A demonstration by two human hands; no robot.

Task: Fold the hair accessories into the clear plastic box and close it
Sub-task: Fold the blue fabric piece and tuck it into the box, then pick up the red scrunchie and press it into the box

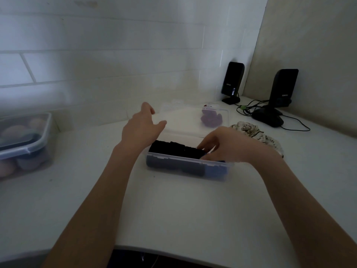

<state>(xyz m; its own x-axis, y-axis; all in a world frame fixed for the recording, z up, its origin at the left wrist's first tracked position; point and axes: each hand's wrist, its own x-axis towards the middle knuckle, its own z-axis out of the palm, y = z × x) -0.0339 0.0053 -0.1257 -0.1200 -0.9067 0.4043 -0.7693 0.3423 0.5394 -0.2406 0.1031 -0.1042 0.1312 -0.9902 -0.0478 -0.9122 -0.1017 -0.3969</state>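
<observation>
White counter (pixel 173 209) fills the view, running back to a tiled wall, and in the middle sits the clear plastic box (pixel 185 168), open, its lid (pixel 181 120) laid flat behind it. Inside the box, black hair accessories (pixel 177 149) lie packed along the left and centre, with something blue at the right end. Off to the left edge there's a larger lidded container (pixel 25 144) holding rounded pinkish and dark items, blurred. Back right, two black speakers (pixel 232 82) stand with their cables trailing across the counter. The left hand (pixel 141 128) hovers over the box's far left corner, its grip spread, fingers relaxed and holding nothing. The right hand (pixel 222 146) is down at the box's right end, fingers reaching into it at the black pieces; whether that grip pinches anything cannot be told. Just beyond that hand lies a patterned cream scrunchie (pixel 251 130), and a purple scrunchie (pixel 211 118) rests on the lid.
</observation>
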